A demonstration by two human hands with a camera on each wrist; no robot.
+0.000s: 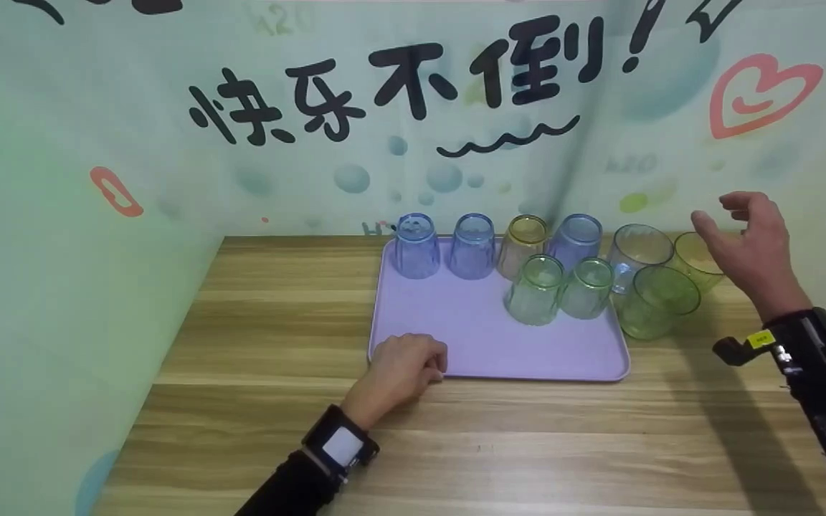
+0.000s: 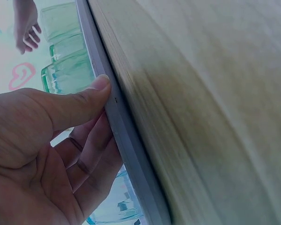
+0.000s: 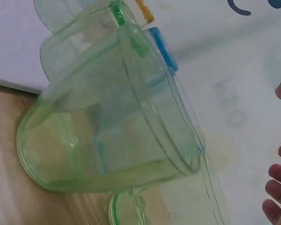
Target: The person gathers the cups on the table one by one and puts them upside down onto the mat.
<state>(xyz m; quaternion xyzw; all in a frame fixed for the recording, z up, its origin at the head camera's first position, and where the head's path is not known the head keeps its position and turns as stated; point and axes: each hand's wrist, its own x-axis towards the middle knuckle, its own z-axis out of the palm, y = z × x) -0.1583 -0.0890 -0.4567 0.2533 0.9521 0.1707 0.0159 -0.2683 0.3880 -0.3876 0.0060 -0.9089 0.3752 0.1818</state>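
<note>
My left hand is at the front left edge of a lilac tray. In the left wrist view its thumb lies on the rim, with the fingers curled at the rim's other side. My right hand is raised at the right, fingers loosely bent and nothing in them. Nearest below it are a yellow glass, a larger green glass and a clear bluish glass, all mouth up on the table beside the tray. The green glass fills much of the right wrist view.
Upside-down glasses stand on the tray: blue glasses and an amber glass along the back, two pale green glasses in front of them at the right. A printed backdrop rises behind the wooden table.
</note>
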